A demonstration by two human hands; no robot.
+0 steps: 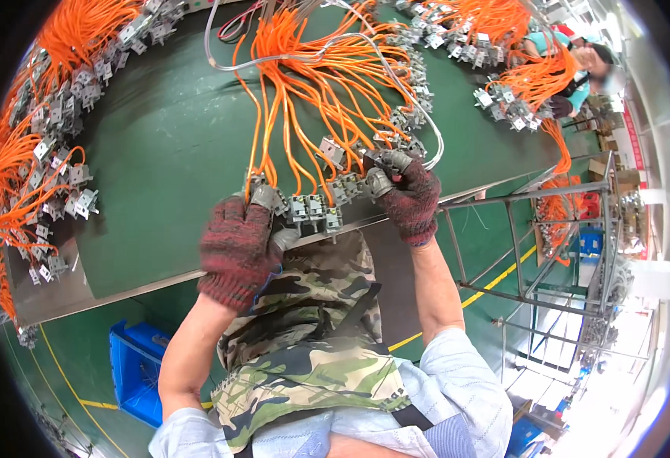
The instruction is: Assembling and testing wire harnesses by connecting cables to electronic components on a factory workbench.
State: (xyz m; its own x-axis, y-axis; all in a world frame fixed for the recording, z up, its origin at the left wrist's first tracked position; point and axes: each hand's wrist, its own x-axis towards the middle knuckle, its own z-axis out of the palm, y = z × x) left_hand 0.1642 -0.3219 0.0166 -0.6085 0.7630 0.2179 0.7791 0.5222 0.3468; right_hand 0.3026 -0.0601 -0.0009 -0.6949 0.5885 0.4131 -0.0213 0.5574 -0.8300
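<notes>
A bundle of orange cables [297, 76] fans out over the green tabletop, each cable ending in a grey metal connector. At the near edge, several of these connectors [316, 208] sit side by side in a row. My left hand [237, 248], in a dark red knitted glove with grey fingertips, closes its thumb and fingers on the leftmost connector [275, 200]. My right hand [410, 195], gloved alike, pinches at the right end of the row. Its fingers partly cover the connector [371, 159] there. A clear-white cable loop [396, 72] lies across the bundle.
More orange cable bundles with connectors [64, 114] line the table's left side, others [514, 103] the right. A person [575, 69] works beyond. A metal frame rack [533, 252] stands to my right. A blue bin [138, 370] is on the floor at left.
</notes>
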